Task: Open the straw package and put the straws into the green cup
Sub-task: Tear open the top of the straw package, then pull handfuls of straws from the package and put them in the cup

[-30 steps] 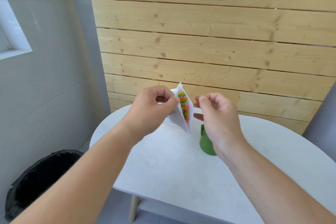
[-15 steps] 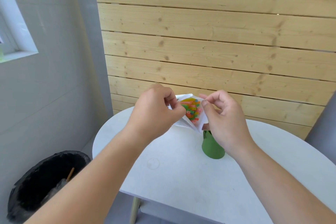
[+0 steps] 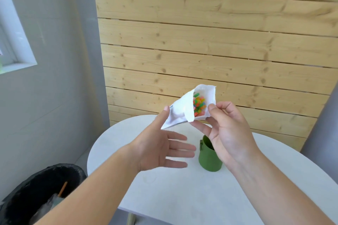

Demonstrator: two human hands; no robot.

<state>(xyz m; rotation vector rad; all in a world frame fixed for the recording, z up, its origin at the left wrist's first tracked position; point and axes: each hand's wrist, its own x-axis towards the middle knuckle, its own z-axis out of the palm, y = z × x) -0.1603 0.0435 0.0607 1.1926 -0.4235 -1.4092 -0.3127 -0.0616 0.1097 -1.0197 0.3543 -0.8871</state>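
Observation:
The white straw package (image 3: 180, 110) is held in the air above the table, its mouth pulled open and facing me. Bright straw ends (image 3: 199, 103) in several colours show inside it. My right hand (image 3: 226, 131) pinches the package's right edge between thumb and fingers. My left hand (image 3: 162, 149) is below and to the left, palm up, fingers spread, its thumb tip touching the package's left end. The green cup (image 3: 209, 159) stands upright on the table below my right hand, which hides part of its rim.
The white round table (image 3: 164, 193) stands against a wooden plank wall (image 3: 201, 51). A black-lined waste bin (image 3: 36, 193) sits on the floor at lower left, holding some scraps. A grey wall with a window is on the left.
My left hand has let go of the package and dropped, fingers opening out. My right hand has lifted the open package higher and to the right. The view has tilted up.

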